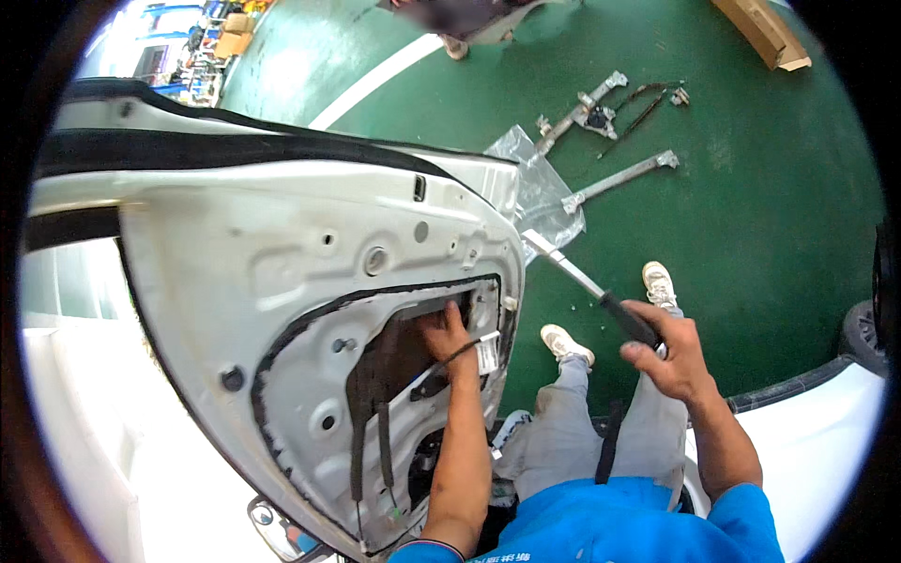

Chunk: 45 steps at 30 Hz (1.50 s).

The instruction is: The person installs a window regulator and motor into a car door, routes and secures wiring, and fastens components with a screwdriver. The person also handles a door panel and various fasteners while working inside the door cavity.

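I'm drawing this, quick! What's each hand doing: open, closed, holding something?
Left hand: at the door opening; can't tell its grip.
Right hand: closed, holding a tool.

Blue short-sleeved shirt (629, 525), grey trousers (558, 441), whitish shoes (568, 344).

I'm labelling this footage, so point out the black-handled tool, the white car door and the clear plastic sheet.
Black-handled tool (625, 316): head view, on its black handle.
White car door (221, 291): head view, on its bare inner panel.
Clear plastic sheet (542, 190): head view, near its middle.
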Tool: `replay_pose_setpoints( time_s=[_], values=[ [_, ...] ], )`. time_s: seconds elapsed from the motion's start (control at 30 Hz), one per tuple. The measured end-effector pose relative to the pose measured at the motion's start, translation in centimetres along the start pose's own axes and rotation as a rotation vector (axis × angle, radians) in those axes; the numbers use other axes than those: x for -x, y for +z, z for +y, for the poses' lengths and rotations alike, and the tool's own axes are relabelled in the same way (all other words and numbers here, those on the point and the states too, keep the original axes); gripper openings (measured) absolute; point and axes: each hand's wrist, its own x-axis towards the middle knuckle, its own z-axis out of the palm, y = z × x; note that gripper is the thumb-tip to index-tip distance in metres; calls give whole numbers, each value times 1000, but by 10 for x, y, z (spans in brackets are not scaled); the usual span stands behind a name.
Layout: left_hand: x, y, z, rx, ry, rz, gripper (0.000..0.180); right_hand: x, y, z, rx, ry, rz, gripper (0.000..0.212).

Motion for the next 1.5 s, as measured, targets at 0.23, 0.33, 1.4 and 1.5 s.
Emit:
replay_pose_setpoints(
  time_s=[0.23, 0.33, 1.4, 1.5],
  values=[
    [60, -42, -10, -183, 12, -160, 50, 2, 23, -96, -26, -492, -191, 48],
    [98, -61, 0, 42, 46, -254, 56, 2, 36, -113, 79, -498, -221, 45],
    [101, -113, 167, 1152, -148, -814, 37, 13, 64, -168, 598, -621, -144, 42],
    [98, -109, 169, 1227, -180, -838, 36, 14, 68, -165, 717, -812, -32, 39]
  ],
)
